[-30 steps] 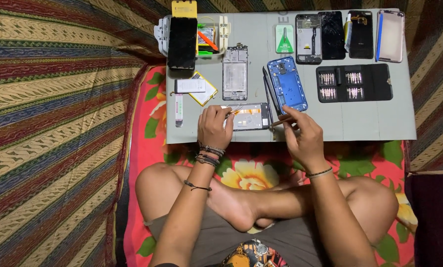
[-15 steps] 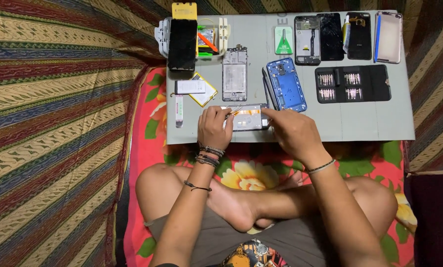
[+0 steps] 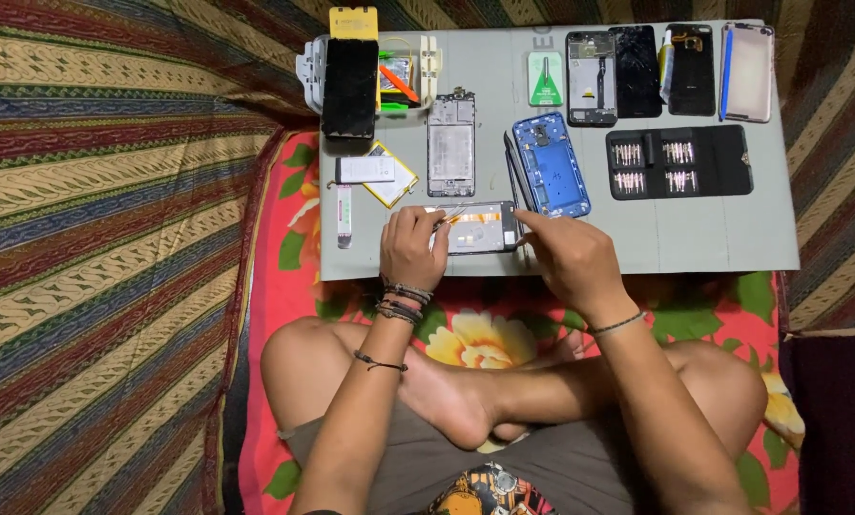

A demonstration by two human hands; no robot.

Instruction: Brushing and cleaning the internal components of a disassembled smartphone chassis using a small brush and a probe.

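Head view shows the left hand (image 3: 410,250) lying on the left end of an opened phone (image 3: 475,228), with its fingers pressing it down on the grey desk (image 3: 695,238). The right hand (image 3: 566,257) touches the right end of the same phone with pinched fingertips; I cannot tell if it holds a small tool. The phone lies flat near the front edge of the desk. Just behind it is a blue phone frame (image 3: 552,164), and to the right a black case of screwdriver bits (image 3: 678,162). A grey phone board (image 3: 450,145) lies behind the left hand.
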